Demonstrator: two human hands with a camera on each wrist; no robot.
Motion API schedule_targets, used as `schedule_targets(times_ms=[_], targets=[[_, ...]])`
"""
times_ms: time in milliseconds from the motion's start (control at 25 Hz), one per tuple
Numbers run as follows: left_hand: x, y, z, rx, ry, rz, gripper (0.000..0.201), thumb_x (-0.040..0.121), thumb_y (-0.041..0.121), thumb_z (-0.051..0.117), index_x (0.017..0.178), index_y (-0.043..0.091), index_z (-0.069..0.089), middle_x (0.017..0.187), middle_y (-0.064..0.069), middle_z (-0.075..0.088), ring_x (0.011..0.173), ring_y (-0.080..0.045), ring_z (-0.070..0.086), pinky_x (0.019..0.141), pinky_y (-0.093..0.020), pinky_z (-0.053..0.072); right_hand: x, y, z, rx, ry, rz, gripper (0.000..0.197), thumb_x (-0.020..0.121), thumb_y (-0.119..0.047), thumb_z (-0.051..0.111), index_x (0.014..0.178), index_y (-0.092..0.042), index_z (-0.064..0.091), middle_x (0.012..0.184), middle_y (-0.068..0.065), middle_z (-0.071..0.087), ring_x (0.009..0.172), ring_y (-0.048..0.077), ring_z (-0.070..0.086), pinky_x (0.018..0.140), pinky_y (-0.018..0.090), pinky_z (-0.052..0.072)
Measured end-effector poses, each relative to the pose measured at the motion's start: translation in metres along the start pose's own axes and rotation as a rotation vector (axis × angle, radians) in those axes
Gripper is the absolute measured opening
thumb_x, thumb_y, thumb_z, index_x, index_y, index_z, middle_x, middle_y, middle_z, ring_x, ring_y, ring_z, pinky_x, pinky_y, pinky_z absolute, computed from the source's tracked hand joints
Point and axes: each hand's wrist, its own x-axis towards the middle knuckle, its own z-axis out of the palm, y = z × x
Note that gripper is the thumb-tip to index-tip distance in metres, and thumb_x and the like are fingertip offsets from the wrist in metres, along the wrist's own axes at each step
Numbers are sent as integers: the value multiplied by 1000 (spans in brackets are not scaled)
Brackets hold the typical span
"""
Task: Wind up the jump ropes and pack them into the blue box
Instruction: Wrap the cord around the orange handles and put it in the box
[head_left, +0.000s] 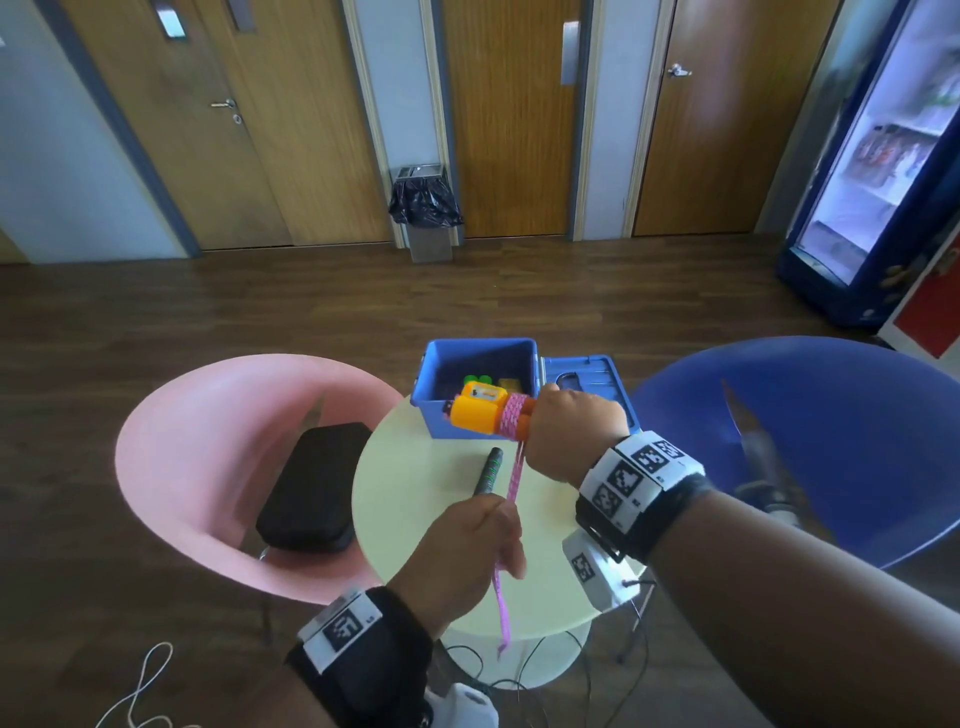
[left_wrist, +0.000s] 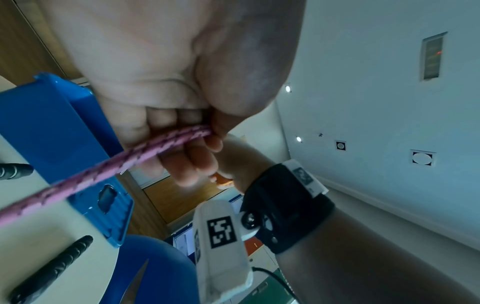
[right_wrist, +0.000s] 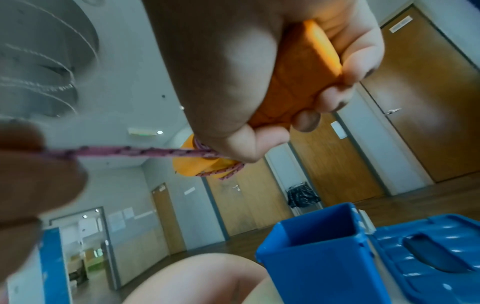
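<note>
My right hand (head_left: 569, 431) grips the orange jump-rope handles (head_left: 475, 413), held level just in front of the open blue box (head_left: 447, 364). Pink rope (head_left: 513, 415) is wound in several turns around them. In the right wrist view the fingers (right_wrist: 335, 78) curl round the orange handles (right_wrist: 298, 82). The rope's loose stretch (head_left: 514, 478) runs down to my left hand (head_left: 467, 551), which pinches it; the tail (head_left: 501, 613) hangs past the table edge. In the left wrist view the pink rope (left_wrist: 155, 148) passes between thumb and fingers (left_wrist: 200, 162).
A black ribbed handle (head_left: 488, 470) of another rope lies on the small round white table (head_left: 410, 499). The box's lid (head_left: 587, 379) lies open to the right. A pink chair (head_left: 208, 415) with a black case (head_left: 311, 488) stands left, a blue chair (head_left: 831, 415) right.
</note>
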Motion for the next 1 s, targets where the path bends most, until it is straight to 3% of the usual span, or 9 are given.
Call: schedule_targets(times_ms=[120, 200, 320, 440, 520, 640, 760, 840, 1000], targets=[[3, 1, -9, 119, -32, -23, 35, 98, 23, 47, 64, 20, 54, 49, 10, 50, 47, -5, 42, 56, -26, 36, -2, -3, 19, -141, -142, -1, 27, 89, -25, 49, 113, -13, 51, 95, -3, 61, 80, 21, 61, 65, 32, 44], [8, 3, -21, 293, -60, 19, 32, 97, 26, 52, 66, 20, 55, 46, 11, 44, 45, -5, 37, 51, -25, 30, -8, -8, 28, -237, -206, -86, 25, 89, -21, 51, 113, -12, 53, 88, -3, 57, 77, 20, 61, 66, 32, 48], [17, 8, -45, 508, -73, 147, 27, 89, 30, 64, 70, 12, 57, 57, 3, 46, 53, -10, 37, 53, -28, 30, -20, -12, 30, -321, -276, -260, 29, 88, -18, 53, 116, -13, 56, 85, -4, 54, 74, 22, 58, 63, 31, 44], [18, 15, -59, 735, -90, 230, 35, 88, 38, 64, 67, 12, 53, 63, -6, 56, 60, -19, 46, 54, -32, 34, -42, -22, 20, -430, -390, -418, 29, 89, -24, 57, 117, -15, 58, 81, -3, 57, 79, 24, 65, 59, 31, 42], [17, 18, -64, 803, -127, 247, 37, 91, 46, 60, 71, 14, 57, 64, -2, 59, 62, -16, 51, 53, -29, 35, -55, -29, 13, -595, -445, -472, 22, 87, -25, 61, 108, -17, 61, 80, -5, 59, 66, 20, 58, 49, 29, 35], [18, 18, -66, 725, -197, 241, 38, 94, 48, 57, 64, 26, 53, 59, 5, 51, 58, -11, 45, 54, -27, 32, -61, -24, -5, -531, -437, -541, 7, 88, -24, 61, 93, -20, 58, 70, -5, 49, 63, 21, 52, 51, 28, 35], [22, 15, -64, 548, -265, 239, 28, 93, 52, 53, 69, 40, 60, 70, 15, 56, 70, -6, 54, 65, -28, 45, -62, -9, -20, -428, -327, -668, 9, 84, -24, 58, 89, -17, 60, 68, -2, 57, 59, 21, 57, 53, 27, 44], [22, 13, -61, 476, -270, 209, 31, 88, 58, 48, 80, 34, 65, 78, 11, 63, 76, -7, 61, 72, -33, 53, -64, -6, -24, -345, -276, -694, 10, 83, -27, 59, 87, -18, 57, 68, -2, 58, 58, 21, 58, 59, 30, 53], [14, 10, -48, 333, -215, 195, 31, 97, 43, 54, 66, 42, 58, 60, 15, 58, 59, 0, 53, 59, -19, 43, -69, -1, -18, -236, -189, -671, 16, 80, -31, 60, 88, -20, 51, 72, -3, 56, 62, 23, 57, 63, 35, 55]])
